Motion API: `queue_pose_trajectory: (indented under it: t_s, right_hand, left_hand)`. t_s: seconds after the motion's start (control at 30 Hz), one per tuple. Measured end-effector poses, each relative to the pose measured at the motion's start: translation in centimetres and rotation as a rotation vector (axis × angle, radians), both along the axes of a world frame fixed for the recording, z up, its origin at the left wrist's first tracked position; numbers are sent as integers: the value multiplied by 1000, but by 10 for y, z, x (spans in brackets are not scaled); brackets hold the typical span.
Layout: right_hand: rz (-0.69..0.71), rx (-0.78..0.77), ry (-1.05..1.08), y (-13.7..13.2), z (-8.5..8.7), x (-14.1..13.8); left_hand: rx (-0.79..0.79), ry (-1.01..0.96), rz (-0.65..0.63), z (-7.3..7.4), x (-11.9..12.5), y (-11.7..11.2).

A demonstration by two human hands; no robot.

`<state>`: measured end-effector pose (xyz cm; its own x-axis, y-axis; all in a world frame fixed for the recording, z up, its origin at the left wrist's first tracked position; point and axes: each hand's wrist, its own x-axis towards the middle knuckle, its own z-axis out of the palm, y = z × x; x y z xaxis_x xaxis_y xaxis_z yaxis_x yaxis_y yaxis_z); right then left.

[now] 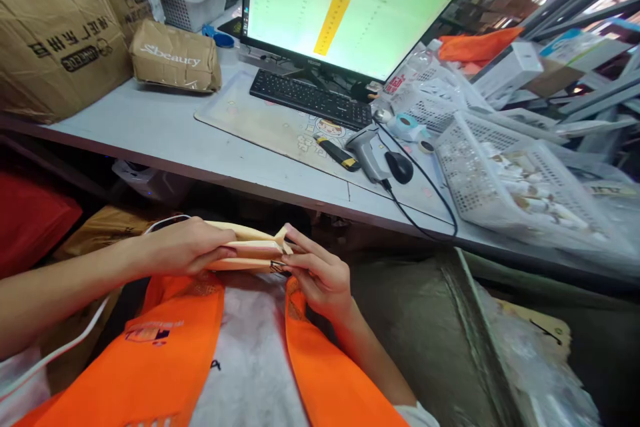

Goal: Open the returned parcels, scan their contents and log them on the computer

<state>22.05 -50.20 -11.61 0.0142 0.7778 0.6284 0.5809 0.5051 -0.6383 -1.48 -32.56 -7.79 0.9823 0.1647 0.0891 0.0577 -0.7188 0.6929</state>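
Close to my chest, below the desk edge, I hold a pale yellow paper packet [250,248] that looks like an envelope or small flat box; its exact kind is unclear. My left hand [193,245] grips its left end, with the thumb and fingers closed on it. At the right end, the fingers of my right hand [320,270] pinch a raised flap and the edge. Layers with a lighter strip between them show along the side facing me. Some of the right fingertips are hidden behind the packet.
On the desk [185,127] stand a monitor [340,7], a keyboard [310,99], a barcode scanner [367,150], a yellow-black box cutter [337,152] and a mouse [399,167]. White baskets [480,193] crowd the right; cardboard boxes [55,33] fill the left. A scanner cable [420,230] loops over the front edge.
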Motion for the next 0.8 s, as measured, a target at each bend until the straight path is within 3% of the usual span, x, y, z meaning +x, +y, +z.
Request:
queue_pose_trajectory:
  t_s: [0.07,0.13,0.2,0.3,0.37,0.4,0.47,0.53,0.67,0.8]
  right_hand:
    - [12,-3,-18,-3,4,4]
    - [7,-6,-29,-8,8,16]
    - [-99,14,13,-14,8,34]
    - [-292,-19,183,-19,0,57]
    - [-211,-128,308,-15,-10,59]
    - [-140,-183,360,-10,-15,57]
    - [-87,-228,419,4,-25,51]
    - [-195,-209,400,18,-29,51]
    - [-442,-160,344,30,-22,66]
    - [-428,-113,570,34,-11,73]
  left_hand:
    - [-53,14,-32,6,-5,0]
    - [-66,-24,33,12,-11,3]
    - [-52,-154,235,18,-19,8]
    - [-101,-480,719,24,-26,15]
    - [-203,-637,923,23,-22,16]
    - [-262,-669,954,21,-17,16]
    - [-397,-656,918,15,-4,15]
    - [-544,-594,849,7,11,15]
    - [-760,-477,789,1,33,15]
    - [-884,-430,712,7,47,7]
